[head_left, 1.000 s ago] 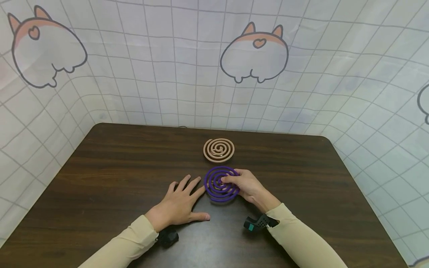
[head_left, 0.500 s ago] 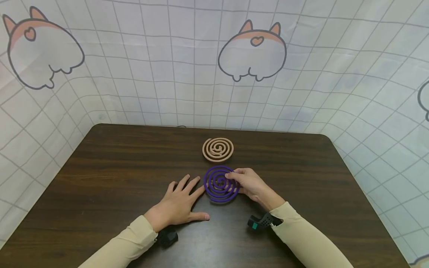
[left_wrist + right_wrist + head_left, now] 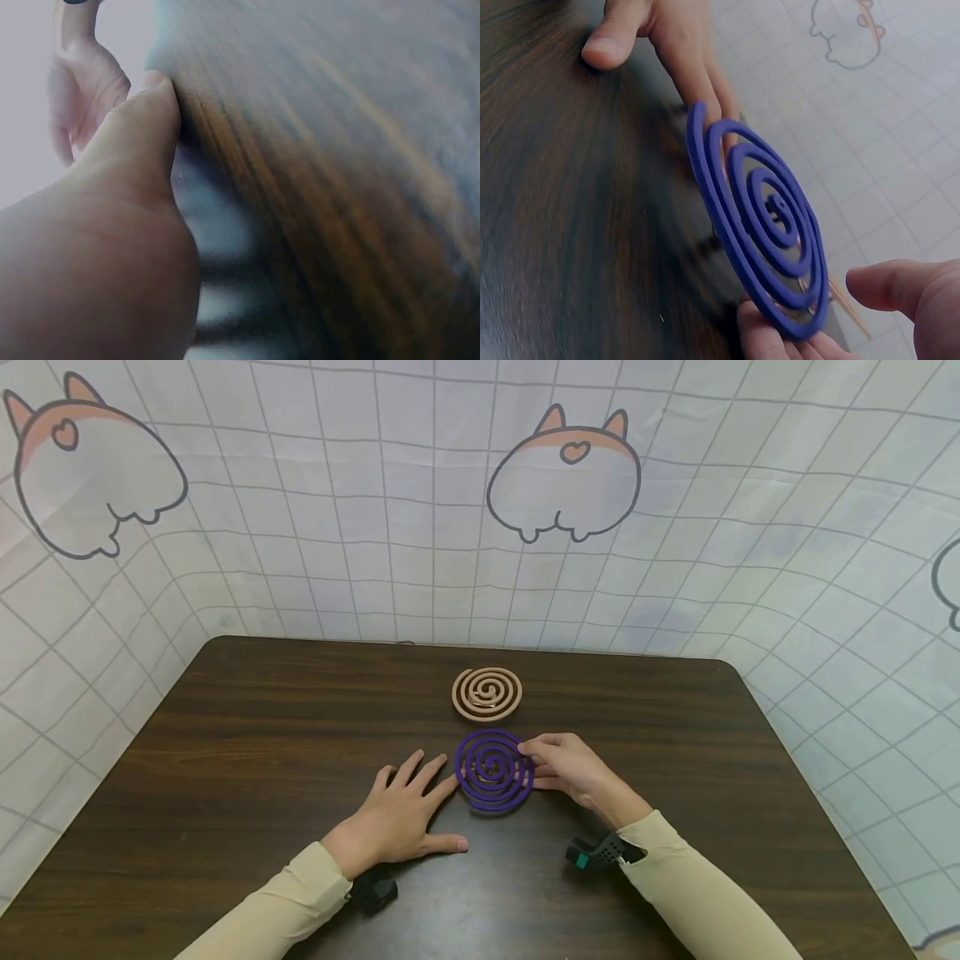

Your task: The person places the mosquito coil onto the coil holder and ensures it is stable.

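A purple mosquito coil [image 3: 491,765] lies nearly level a little above the table, with something small and brownish showing beneath its rings. My right hand [image 3: 573,770] is at the coil's right edge. In the right wrist view its fingertips [image 3: 759,334] are under the rim, while the thumb stands apart from the rings. My left hand [image 3: 396,820] rests palm down on the table with fingers spread. Its index fingertip reaches the coil's left rim. Behind them sits a tan mosquito coil [image 3: 487,692], untouched by either hand.
The dark wood-grain table [image 3: 300,735] carries both coils. A white gridded cloth [image 3: 352,527] with cartoon animals hangs behind it and along both sides.
My right hand has drawn back to the right, its thumb sliding from the purple coil's centre to its edge. The left hand and both coils stay put.
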`<act>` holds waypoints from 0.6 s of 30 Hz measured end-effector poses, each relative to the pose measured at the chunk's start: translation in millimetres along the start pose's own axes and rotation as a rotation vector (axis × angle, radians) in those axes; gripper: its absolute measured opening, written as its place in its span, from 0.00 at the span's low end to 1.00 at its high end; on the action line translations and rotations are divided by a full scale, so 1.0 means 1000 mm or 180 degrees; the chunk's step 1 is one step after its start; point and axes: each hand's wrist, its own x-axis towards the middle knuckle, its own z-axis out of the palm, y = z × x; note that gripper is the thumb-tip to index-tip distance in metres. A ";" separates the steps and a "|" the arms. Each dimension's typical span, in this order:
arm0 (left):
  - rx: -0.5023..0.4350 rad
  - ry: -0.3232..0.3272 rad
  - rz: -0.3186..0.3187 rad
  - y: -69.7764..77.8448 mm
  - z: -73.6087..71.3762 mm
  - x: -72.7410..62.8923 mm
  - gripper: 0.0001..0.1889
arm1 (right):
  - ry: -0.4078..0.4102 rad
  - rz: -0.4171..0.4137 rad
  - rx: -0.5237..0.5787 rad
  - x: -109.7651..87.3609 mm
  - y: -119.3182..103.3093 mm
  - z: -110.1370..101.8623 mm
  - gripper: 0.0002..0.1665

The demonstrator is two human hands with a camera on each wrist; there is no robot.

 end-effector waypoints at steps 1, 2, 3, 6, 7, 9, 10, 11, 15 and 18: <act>-0.0010 0.0005 0.0001 0.000 0.000 0.000 0.49 | -0.0001 -0.0008 0.0003 0.000 0.000 -0.002 0.19; -0.0011 0.0008 0.0002 0.000 0.000 0.000 0.49 | -0.0008 -0.0015 0.0004 -0.001 0.000 -0.004 0.20; -0.0011 0.0010 0.0003 0.000 0.000 0.000 0.49 | -0.0013 -0.0023 0.0008 -0.001 0.000 -0.006 0.20; -0.0014 0.0019 0.0015 0.001 -0.001 0.000 0.49 | -0.0022 -0.0035 0.0038 -0.003 -0.001 -0.012 0.22; -0.0012 0.0020 0.0018 0.001 -0.001 0.000 0.49 | -0.0022 -0.0034 0.0042 -0.004 -0.001 -0.014 0.23; -0.0016 0.0015 0.0023 0.001 -0.001 0.000 0.49 | -0.0005 -0.0035 0.0041 -0.006 -0.001 -0.018 0.25; -0.0023 0.0014 0.0025 0.001 -0.001 0.000 0.49 | 0.0005 -0.0036 0.0043 -0.007 -0.001 -0.020 0.25; -0.0033 0.0014 0.0029 0.001 -0.001 0.000 0.49 | 0.0017 -0.0040 0.0038 -0.008 -0.001 -0.022 0.26; -0.0056 0.0010 0.0033 0.001 -0.001 0.000 0.49 | 0.0035 -0.0054 0.0013 -0.011 0.000 -0.027 0.27; -0.0035 0.0015 0.0044 0.001 -0.001 0.000 0.49 | 0.0030 -0.0065 0.0006 -0.014 0.002 -0.031 0.28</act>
